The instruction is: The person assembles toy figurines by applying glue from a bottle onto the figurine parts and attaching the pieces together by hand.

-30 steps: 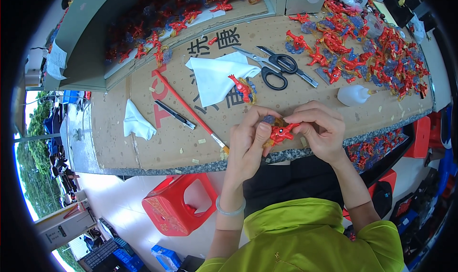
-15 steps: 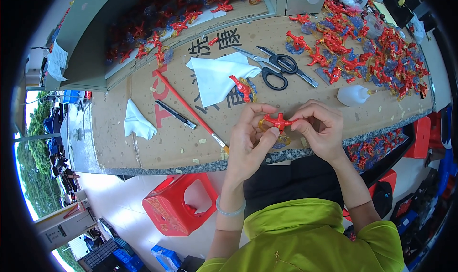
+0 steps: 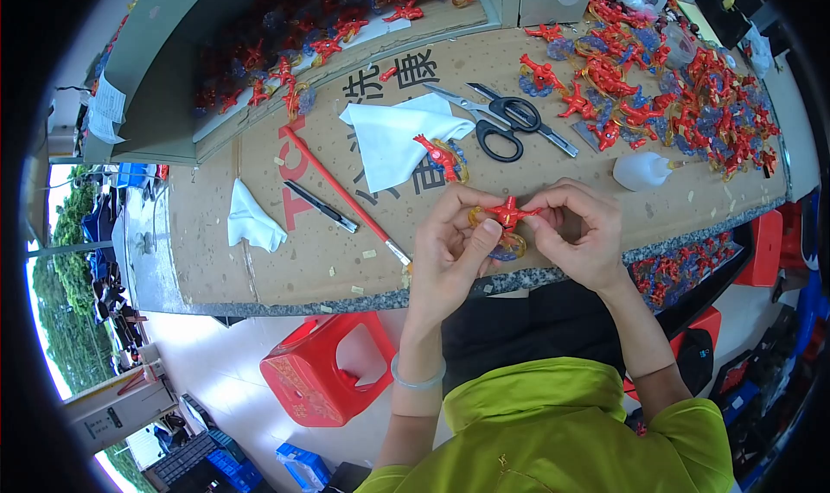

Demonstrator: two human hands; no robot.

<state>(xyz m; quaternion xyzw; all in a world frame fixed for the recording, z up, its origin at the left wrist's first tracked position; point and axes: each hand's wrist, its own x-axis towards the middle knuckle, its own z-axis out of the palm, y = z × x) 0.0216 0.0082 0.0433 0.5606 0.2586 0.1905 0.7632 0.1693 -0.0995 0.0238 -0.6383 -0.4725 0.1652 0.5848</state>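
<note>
Between my two hands, over the near edge of the bench, is a small red figurine (image 3: 511, 209) with yellow and clear bluish parts under it. My left hand (image 3: 456, 249) grips its left side, the thumb lying across the front. On the other side, my right hand (image 3: 581, 234) pinches an outstretched red limb between thumb and finger. Just beyond my hands, another red figurine (image 3: 443, 159) rests against a white cloth (image 3: 393, 137). Black-handled scissors (image 3: 501, 126) lie farther back, partly over a cutter knife (image 3: 545, 132).
A large heap of red figurines (image 3: 683, 104) spreads over the right side. A white squeeze bottle (image 3: 641, 171) lies in front of it. To the left are a red-handled brush (image 3: 337, 186), a black cutter (image 3: 320, 206) and a smaller cloth (image 3: 252, 219). More figurines fill a shelf (image 3: 324, 48).
The figurine in my hands has tilted a little, and my left thumb has shifted up along it. The things on the bench stay as they were.
</note>
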